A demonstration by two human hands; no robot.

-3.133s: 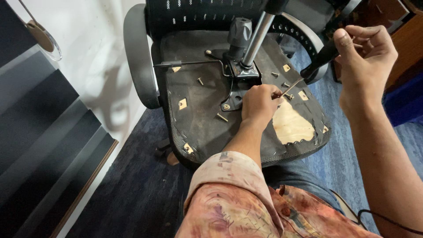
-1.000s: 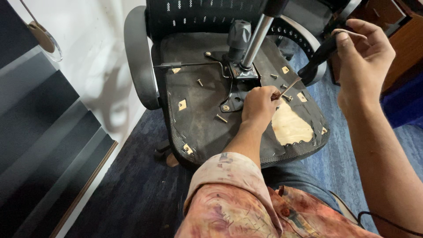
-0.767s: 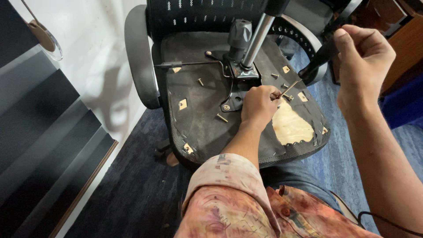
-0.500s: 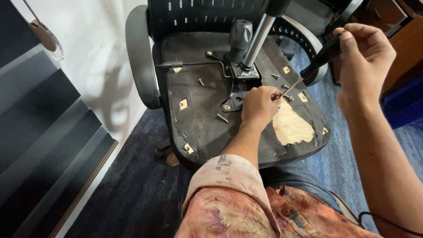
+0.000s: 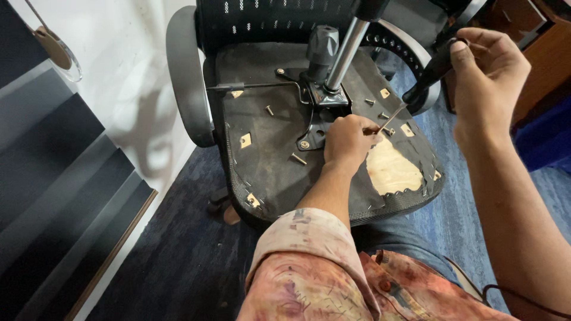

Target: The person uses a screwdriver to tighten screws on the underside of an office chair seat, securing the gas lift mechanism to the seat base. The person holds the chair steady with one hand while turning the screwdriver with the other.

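Resting on its side, office chair (image 5: 262,148) shows the black underside of its seat, with the grey armrest (image 5: 184,77) at 9 o'clock of the seat pan and the mesh backrest (image 5: 267,21) cut off by the top edge; left hand (image 5: 348,139) lies on the seat at 3 o'clock of the metal mounting plate (image 5: 312,128), fingers curled narrow about the tip of the screwdriver (image 5: 419,86), whatever they pinch there being hidden under the knuckles; right hand (image 5: 488,74), at 2 o'clock of the left, closed around the black handle, whose top end is covered by the fingers; thin shaft runs down toward 7 o'clock into the left hand; gas cylinder (image 5: 345,50) rises from the plate toward 1 o'clock, its upper end out of frame; loose screws (image 5: 299,159) lie at 7 and 10 o'clock of the plate, well apart; bare plywood patch (image 5: 392,172) at 5 o'clock of the left hand; patterned sleeve (image 5: 309,249) hides the lower seat rim; blue carpet (image 5: 452,220) beyond; wooden furniture (image 5: 538,53) at the top right, mostly cut off
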